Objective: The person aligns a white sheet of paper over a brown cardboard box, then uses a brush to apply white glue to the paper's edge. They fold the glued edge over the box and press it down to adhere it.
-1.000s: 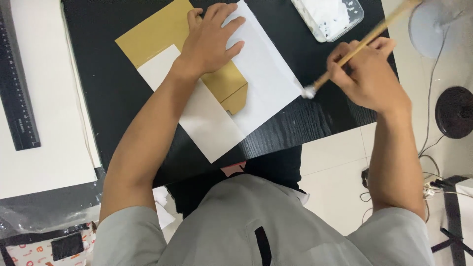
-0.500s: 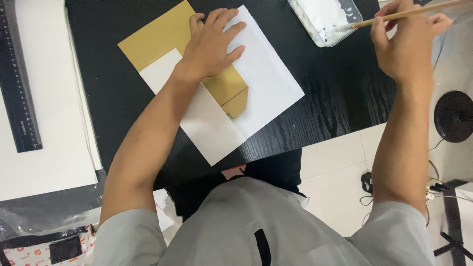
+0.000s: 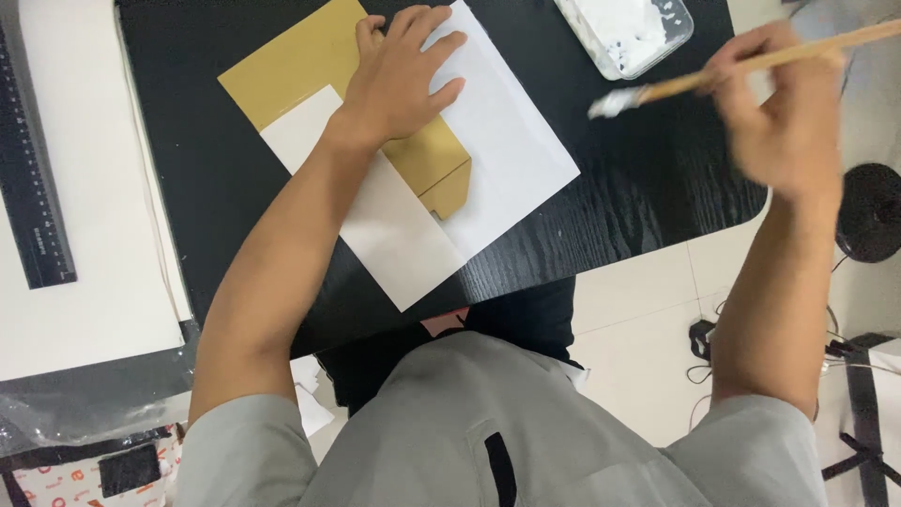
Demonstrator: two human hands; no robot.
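The black tabletop (image 3: 282,216) carried everything, its wood grain showing. On it a white sheet of paper (image 3: 507,141) lay at an angle, and across that sheet rested a gold-brown card envelope (image 3: 291,70) with its pointed flap end aimed toward the person. The left hand (image 3: 404,80) lay flat on the envelope, fingers (image 3: 441,47) spread, pinning it to the sheet. Right of the sheet, the right hand (image 3: 788,122) hovered above the tabletop, fingers pinched around a wooden brush (image 3: 732,68) whose tip was white with paste. Beyond the brush tip stood a clear tray of white paste (image 3: 624,33).
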